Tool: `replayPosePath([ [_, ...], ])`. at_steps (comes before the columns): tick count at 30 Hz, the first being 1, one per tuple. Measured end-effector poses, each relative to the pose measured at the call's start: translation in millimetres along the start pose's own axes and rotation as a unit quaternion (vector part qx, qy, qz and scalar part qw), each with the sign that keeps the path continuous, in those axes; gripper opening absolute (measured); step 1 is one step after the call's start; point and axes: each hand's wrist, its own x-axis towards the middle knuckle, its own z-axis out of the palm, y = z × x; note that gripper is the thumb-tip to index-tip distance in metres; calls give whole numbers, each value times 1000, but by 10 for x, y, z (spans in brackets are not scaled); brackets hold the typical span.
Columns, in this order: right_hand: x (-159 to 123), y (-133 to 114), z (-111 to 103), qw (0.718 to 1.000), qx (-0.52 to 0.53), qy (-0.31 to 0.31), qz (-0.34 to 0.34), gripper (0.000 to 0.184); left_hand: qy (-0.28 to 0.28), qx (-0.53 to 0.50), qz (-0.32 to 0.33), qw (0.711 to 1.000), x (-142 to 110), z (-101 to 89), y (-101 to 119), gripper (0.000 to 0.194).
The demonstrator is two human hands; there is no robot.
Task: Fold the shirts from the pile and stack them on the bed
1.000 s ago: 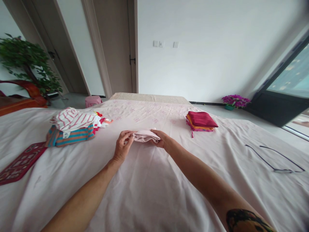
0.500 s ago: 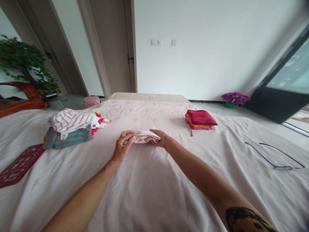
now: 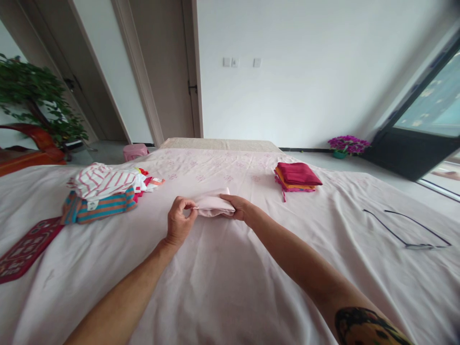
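Note:
A small folded pale pink cloth (image 3: 212, 205) lies on the pink bedsheet (image 3: 230, 287) in the middle of the bed. My left hand (image 3: 178, 223) pinches the cloth's left edge between thumb and fingers. My right hand (image 3: 240, 207) grips the cloth's right end, fingers closed over it. Both forearms stretch out over the sheet towards it.
A heap of striped and coloured clothes (image 3: 102, 190) lies at the left. A folded red and orange stack (image 3: 296, 176) sits at the right. A dark red patterned mat (image 3: 25, 247) is at the far left, a thin black cable (image 3: 408, 230) at the right. Beyond are a door, a plant and flowers.
My left hand has drawn back slightly and closed into a pinch on the cloth's left edge. The cloth looks flatter and more tightly folded. My right hand stays on it.

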Motion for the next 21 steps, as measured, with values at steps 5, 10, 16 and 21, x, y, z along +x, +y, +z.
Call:
replayPosePath([
  [5,-49,81,-66,992,-69,48,-96,20,-129,97,139,977,-21,-59,-6,22],
  [10,-223,-74,-383,972,-107,58,-202,31,-245,35,173,953,-75,2,9,23],
  [16,-701,-717,-1186,953,-137,112,-247,21,-260,2,139,955,-122,77,-28,23],
  [21,-1099,-1490,-1798,941,-101,110,-304,20,-276,-15,120,953,-156,123,-115,19],
])
